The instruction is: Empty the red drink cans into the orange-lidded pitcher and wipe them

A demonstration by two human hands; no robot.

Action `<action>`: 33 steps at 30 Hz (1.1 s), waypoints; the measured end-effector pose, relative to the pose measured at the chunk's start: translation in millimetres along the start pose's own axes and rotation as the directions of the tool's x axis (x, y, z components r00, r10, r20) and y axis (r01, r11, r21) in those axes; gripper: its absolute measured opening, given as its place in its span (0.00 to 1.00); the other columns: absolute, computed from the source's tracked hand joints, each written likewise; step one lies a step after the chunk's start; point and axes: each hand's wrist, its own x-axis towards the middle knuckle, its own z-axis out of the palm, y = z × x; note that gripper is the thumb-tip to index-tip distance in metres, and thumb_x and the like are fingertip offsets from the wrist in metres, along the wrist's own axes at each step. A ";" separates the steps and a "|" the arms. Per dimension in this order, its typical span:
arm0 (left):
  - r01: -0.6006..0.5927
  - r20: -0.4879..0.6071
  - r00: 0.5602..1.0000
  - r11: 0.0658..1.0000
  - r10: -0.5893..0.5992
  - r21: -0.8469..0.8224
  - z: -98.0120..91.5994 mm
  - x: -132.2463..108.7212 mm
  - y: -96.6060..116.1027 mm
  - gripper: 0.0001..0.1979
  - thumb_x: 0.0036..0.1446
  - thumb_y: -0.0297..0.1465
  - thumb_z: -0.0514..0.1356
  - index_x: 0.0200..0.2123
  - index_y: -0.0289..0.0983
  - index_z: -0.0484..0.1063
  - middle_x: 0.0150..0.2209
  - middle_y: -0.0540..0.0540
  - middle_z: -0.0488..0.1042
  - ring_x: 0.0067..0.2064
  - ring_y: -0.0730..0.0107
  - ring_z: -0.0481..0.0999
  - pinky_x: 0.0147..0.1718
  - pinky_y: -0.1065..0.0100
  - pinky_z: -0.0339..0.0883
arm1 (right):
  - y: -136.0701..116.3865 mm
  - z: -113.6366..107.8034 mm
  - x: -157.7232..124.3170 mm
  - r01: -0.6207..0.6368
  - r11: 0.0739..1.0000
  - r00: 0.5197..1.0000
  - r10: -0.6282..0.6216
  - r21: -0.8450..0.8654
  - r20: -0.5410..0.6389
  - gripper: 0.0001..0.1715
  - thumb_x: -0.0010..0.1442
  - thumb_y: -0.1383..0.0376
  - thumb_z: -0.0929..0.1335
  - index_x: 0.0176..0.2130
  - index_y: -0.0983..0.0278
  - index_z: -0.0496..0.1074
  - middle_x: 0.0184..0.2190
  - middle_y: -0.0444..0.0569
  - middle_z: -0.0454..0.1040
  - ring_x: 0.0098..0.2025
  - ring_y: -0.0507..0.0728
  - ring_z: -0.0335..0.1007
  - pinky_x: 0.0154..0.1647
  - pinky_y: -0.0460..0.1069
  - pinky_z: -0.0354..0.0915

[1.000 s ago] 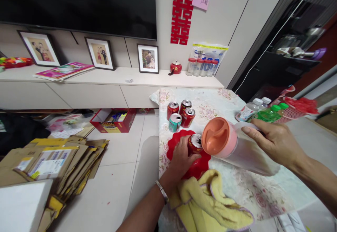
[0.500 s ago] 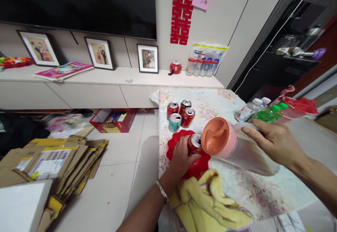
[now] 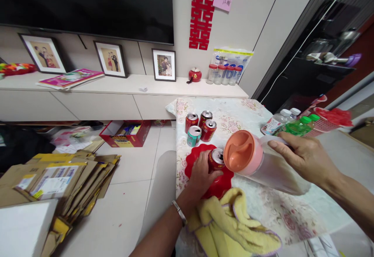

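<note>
My left hand [image 3: 201, 173] is closed around a red drink can [image 3: 216, 159] that stands on a scalloped red plate [image 3: 195, 156]. My right hand [image 3: 304, 157] grips a clear plastic pitcher [image 3: 271, 167] by its handle and holds it tilted on its side, its pink lid [image 3: 241, 152] pointing at the can's top. I cannot tell whether anything is pouring. A yellow towel [image 3: 233, 218] lies crumpled on the table just in front of the plate.
Three red cans [image 3: 204, 122] and a teal can [image 3: 194, 135] stand behind the plate on the floral tablecloth [image 3: 239, 118]. Bottles [image 3: 288, 122] and a red basket [image 3: 327, 122] sit at the right. Flattened cardboard [image 3: 58, 179] is piled on the floor at the left.
</note>
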 end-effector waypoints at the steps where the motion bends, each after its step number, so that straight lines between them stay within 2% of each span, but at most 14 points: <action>1: 0.001 -0.002 1.000 1.000 -0.001 -0.001 -0.1 -0.1 0.4 0.35 0.52 0.33 0.71 0.63 0.40 0.66 0.59 0.38 0.74 0.62 0.44 0.74 0.58 0.48 0.70 | 0.2 0.2 -0.1 -0.001 1.000 1.000 0.001 0.001 0.001 0.40 0.65 0.31 0.56 0.21 0.57 0.61 0.13 0.42 0.60 0.15 0.53 0.58 0.19 0.52 0.56; 7: 0.005 0.007 1.000 1.000 -0.005 -0.002 -0.6 -0.2 2.5 0.35 0.53 0.32 0.71 0.63 0.37 0.66 0.60 0.37 0.74 0.63 0.42 0.73 0.59 0.48 0.69 | 1.2 0.8 -0.5 0.011 1.000 1.000 -0.011 -0.008 -0.009 0.40 0.66 0.31 0.56 0.21 0.57 0.61 0.13 0.42 0.60 0.15 0.53 0.58 0.19 0.51 0.55; 15: -0.011 0.008 1.000 1.000 0.011 -0.013 -0.2 -0.2 0.0 0.35 0.54 0.33 0.71 0.63 0.41 0.64 0.60 0.38 0.73 0.64 0.45 0.72 0.60 0.47 0.68 | 0.9 1.3 -0.3 0.023 1.000 0.999 -0.023 -0.007 -0.024 0.40 0.66 0.31 0.56 0.21 0.57 0.61 0.13 0.42 0.61 0.14 0.53 0.58 0.19 0.51 0.55; 23: -0.022 -0.014 1.000 1.000 0.022 -0.017 -0.2 -0.5 1.0 0.34 0.53 0.32 0.71 0.62 0.40 0.66 0.58 0.39 0.75 0.62 0.45 0.74 0.58 0.50 0.70 | 1.1 0.4 -0.8 -0.019 1.000 1.000 0.019 -0.005 0.014 0.40 0.65 0.30 0.56 0.22 0.57 0.63 0.14 0.44 0.63 0.15 0.55 0.61 0.20 0.53 0.57; 33: -0.023 -0.014 1.000 1.000 0.023 0.000 1.3 0.2 -2.1 0.35 0.53 0.33 0.71 0.63 0.40 0.65 0.59 0.39 0.75 0.62 0.45 0.74 0.59 0.47 0.70 | 1.3 0.1 -0.3 -0.031 0.999 0.999 0.032 -0.005 0.017 0.40 0.64 0.29 0.55 0.22 0.56 0.63 0.14 0.44 0.62 0.16 0.56 0.60 0.20 0.53 0.57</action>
